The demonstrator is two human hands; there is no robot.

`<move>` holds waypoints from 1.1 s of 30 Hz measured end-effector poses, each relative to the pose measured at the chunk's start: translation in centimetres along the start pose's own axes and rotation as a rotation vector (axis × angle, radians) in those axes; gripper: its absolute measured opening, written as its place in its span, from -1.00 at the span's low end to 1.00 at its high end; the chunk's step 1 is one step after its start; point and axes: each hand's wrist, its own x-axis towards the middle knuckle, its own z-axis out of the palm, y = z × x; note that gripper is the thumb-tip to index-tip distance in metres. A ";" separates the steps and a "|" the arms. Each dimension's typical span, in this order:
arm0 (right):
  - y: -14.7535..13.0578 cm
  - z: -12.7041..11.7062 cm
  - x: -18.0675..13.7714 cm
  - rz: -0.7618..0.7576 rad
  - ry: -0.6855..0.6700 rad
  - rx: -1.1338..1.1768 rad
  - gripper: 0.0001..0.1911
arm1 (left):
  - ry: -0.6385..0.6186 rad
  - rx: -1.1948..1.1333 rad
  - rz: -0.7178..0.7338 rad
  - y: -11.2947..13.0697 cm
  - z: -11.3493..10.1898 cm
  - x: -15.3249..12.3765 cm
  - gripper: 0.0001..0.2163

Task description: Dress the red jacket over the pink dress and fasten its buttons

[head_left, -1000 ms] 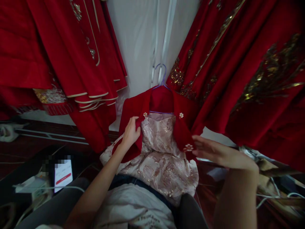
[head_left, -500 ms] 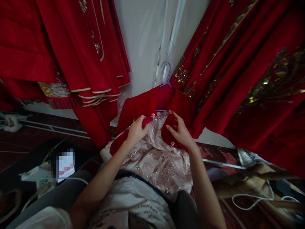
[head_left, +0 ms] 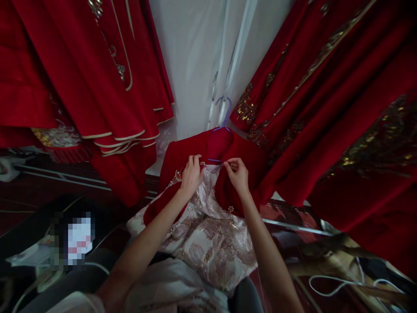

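Observation:
A short red jacket (head_left: 257, 158) with flower-shaped jewelled buttons lies over my lap, on a purple hanger (head_left: 227, 114). Beneath it spreads a pale pink-and-white floral brocade cloth (head_left: 215, 245) with a sheen. My left hand (head_left: 192, 176) is closed on the jacket's left front edge, beside a button (head_left: 202, 164) near the neckline. On the opposite front edge, my right hand (head_left: 237, 174) pinches the red cloth at a second button near the neck. The two edges are apart, with brocade showing between them. Lower on the right front sits another button (head_left: 231, 209).
Red garments (head_left: 130, 108) with gold trim hang at the left, and more red ones (head_left: 312, 108) with gold embroidery at the right. A pale door or panel (head_left: 192, 65) stands behind. A blurred-out bright screen (head_left: 78, 239) lies lower left; a white cable (head_left: 329, 287) loops lower right.
My right hand has closed from loosely bent fingers into a pinch at the upper button. My left hand stays on its edge, and the two front edges look slightly nearer. The view has shifted.

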 end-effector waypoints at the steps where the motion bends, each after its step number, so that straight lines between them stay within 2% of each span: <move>1: -0.1 0.0 0.3 0.030 -0.049 0.076 -0.69 | -0.002 -0.021 -0.035 -0.1 0.1 0.3 -0.59; 3: -0.9 0.1 0.8 0.078 -0.164 0.213 -0.66 | 0.007 -0.109 -0.096 -0.4 0.1 0.7 -0.67; 6: -3.4 0.3 0.4 0.099 -0.362 0.293 -0.66 | 0.030 -0.313 -0.208 -0.5 0.0 1.1 -0.77; 9: -5.9 1.0 -1.1 0.107 -0.449 0.324 -0.73 | 0.061 -0.471 -0.264 0.0 -0.6 1.5 -0.77; 14: -7.3 2.6 -3.4 0.107 -0.307 0.315 -0.77 | -0.015 -0.677 -0.244 0.3 -2.6 1.4 -0.78; 17: -7.4 3.6 -3.7 0.078 -0.225 0.275 -0.76 | -0.075 -0.740 -0.255 -1.0 -3.9 0.9 -0.82; 20: -7.8 4.6 -3.9 0.050 -0.170 0.246 -0.73 | -0.149 -0.738 -0.188 -3.1 -4.7 0.6 -0.86; 23: -8.2 5.4 -4.1 0.028 -0.140 0.209 -0.71 | -0.234 -0.698 -0.129 -4.8 -5.2 0.9 -0.88; 27: -8.7 6.0 -4.3 0.027 -0.086 0.145 -0.71 | -0.335 -0.682 -0.106 -5.6 -5.6 2.0 -0.87; 33: -8.9 5.5 -4.2 0.067 -0.086 0.170 -0.70 | -0.338 -0.736 -0.136 -5.8 -5.3 2.8 -0.88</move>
